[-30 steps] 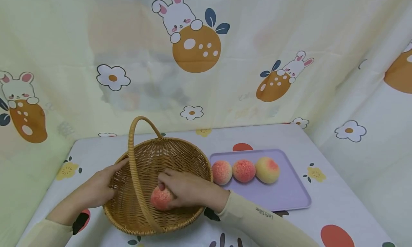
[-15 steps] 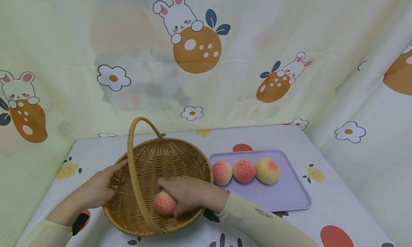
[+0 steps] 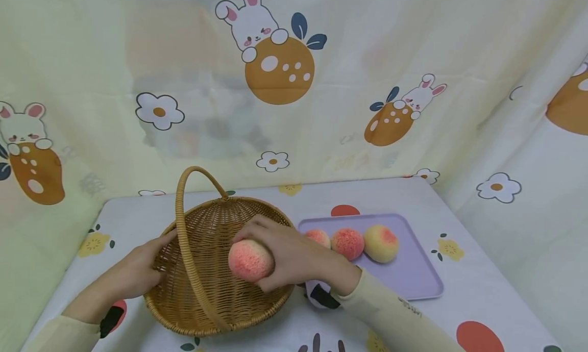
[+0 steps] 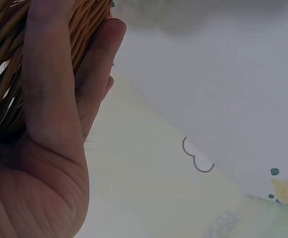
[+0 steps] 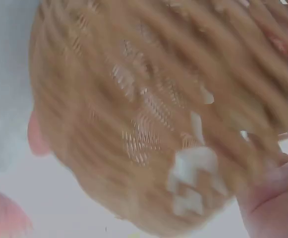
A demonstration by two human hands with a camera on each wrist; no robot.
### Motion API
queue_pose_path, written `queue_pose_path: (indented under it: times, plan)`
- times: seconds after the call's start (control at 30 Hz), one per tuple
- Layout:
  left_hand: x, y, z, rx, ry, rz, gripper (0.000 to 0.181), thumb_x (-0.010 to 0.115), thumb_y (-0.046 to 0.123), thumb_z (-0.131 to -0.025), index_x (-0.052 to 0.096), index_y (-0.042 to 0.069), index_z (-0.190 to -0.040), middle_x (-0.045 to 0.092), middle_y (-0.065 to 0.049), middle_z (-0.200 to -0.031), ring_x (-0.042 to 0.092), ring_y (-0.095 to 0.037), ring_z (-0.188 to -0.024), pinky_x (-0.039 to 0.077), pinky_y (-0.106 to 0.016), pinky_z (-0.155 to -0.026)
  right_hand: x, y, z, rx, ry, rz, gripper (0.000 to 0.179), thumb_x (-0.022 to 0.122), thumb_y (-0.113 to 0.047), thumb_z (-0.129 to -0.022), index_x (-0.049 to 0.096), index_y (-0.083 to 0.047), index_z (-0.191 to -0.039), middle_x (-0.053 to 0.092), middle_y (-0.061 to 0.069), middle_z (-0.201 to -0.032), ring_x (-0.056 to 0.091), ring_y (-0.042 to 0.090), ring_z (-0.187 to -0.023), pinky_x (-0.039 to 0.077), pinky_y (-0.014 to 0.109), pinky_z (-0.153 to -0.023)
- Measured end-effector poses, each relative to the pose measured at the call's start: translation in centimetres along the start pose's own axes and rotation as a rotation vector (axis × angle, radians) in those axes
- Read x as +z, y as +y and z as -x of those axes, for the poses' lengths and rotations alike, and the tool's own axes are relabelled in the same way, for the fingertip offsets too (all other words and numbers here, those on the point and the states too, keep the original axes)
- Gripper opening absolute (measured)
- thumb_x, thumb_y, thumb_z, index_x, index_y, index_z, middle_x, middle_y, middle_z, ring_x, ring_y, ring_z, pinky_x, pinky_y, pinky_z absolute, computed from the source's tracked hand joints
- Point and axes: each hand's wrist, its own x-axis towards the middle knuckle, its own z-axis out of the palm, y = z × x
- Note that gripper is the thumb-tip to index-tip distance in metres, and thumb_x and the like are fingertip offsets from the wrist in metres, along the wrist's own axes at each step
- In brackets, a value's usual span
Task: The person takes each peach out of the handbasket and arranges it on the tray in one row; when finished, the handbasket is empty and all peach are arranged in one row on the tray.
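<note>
In the head view, my right hand (image 3: 289, 252) holds a pink-red peach (image 3: 250, 260) over the inside of a woven wicker basket (image 3: 202, 301). The thumb lies under the fruit, and the fingers curl over its far side. My left hand (image 3: 138, 270) grips the basket's left side at the rim, with one finger stretched along it. In the left wrist view, the fingers (image 4: 52, 74) lie against the brown weave (image 4: 86, 29). The right wrist view is blurred; the basket (image 5: 109, 99) fills most of it, and part of a hand (image 5: 277, 198) shows at lower right.
A lilac tray (image 3: 404, 285) stands right of the basket. On it are a red peach (image 3: 347, 243), a yellow peach with a red patch (image 3: 381, 244), and another peach (image 3: 319, 235) partly covered by my right hand. The basket's tall handle (image 3: 184, 240) arches over its left half.
My right hand has risen from the basket's bottom with the peach, which is now higher and a little further right. The basket has shifted slightly left. My left hand keeps its hold.
</note>
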Motion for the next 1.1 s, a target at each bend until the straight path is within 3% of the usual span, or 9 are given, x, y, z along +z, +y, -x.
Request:
queue_pose_path:
  times: [0.13,0.27,0.53,0.8,0.93,1.1]
  plan:
    - [0.0,-0.2,0.1,-0.005,-0.001,0.003,0.094,0.064,-0.012,-0.072,0.027,-0.002,-0.158,0.032,-0.037,-0.152,0.036,-0.057,-0.135,0.042,-0.067,-0.098,-2.3,0.6,1.7,-0.008,0.078,-0.170,0.074,0.087,-0.017,-0.066,0.053,-0.027,-0.131,0.054,-0.012,-0.133,0.059,0.010,-0.111,0.054,0.035,-0.088]
    - [0.0,-0.3,0.1,-0.008,-0.003,0.005,0.094,0.065,-0.011,-0.072,0.028,-0.001,-0.158,0.032,-0.037,-0.152,0.037,-0.056,-0.135,0.043,-0.067,-0.097,-4.3,1.3,3.9,0.048,0.130,-0.236,0.075,0.090,-0.016,-0.067,0.054,-0.028,-0.132,0.060,-0.012,-0.128,0.063,0.011,-0.109,0.055,0.039,-0.089]
    - [0.0,-0.4,0.1,-0.020,-0.012,0.011,0.095,0.066,-0.010,-0.073,0.027,0.000,-0.158,0.031,-0.037,-0.153,0.038,-0.058,-0.133,0.045,-0.066,-0.095,-6.7,4.0,8.4,0.100,0.223,-0.133,0.077,0.094,-0.020,-0.068,0.057,-0.022,-0.136,0.059,-0.009,-0.130,0.060,0.015,-0.112,0.054,0.039,-0.089]
    - [-0.1,-0.3,-0.1,-0.036,-0.017,0.006,0.095,0.065,-0.012,-0.072,0.027,0.000,-0.158,0.031,-0.038,-0.152,0.037,-0.058,-0.133,0.045,-0.066,-0.095,-8.8,6.7,12.9,0.247,0.273,-0.064,0.072,0.095,-0.025,-0.069,0.059,-0.025,-0.132,0.061,-0.014,-0.129,0.060,0.013,-0.112,0.053,0.039,-0.088]
    - [-0.2,-0.2,-0.1,-0.045,-0.022,0.004,0.095,0.066,-0.011,-0.073,0.027,0.001,-0.159,0.031,-0.038,-0.153,0.038,-0.058,-0.133,0.045,-0.066,-0.095,-9.5,7.9,14.8,0.321,0.280,-0.079,0.071,0.094,-0.023,-0.070,0.058,-0.023,-0.131,0.063,-0.011,-0.124,0.062,0.014,-0.109,0.053,0.041,-0.088]
    - [-0.3,-0.2,-0.2,-0.049,-0.031,0.006,0.096,0.066,-0.011,-0.073,0.027,0.002,-0.159,0.031,-0.038,-0.152,0.039,-0.058,-0.131,0.047,-0.065,-0.093,-9.9,9.4,16.9,0.384,0.300,-0.016,0.072,0.094,-0.025,-0.069,0.057,-0.023,-0.131,0.062,-0.006,-0.125,0.062,0.018,-0.109,0.052,0.046,-0.087]
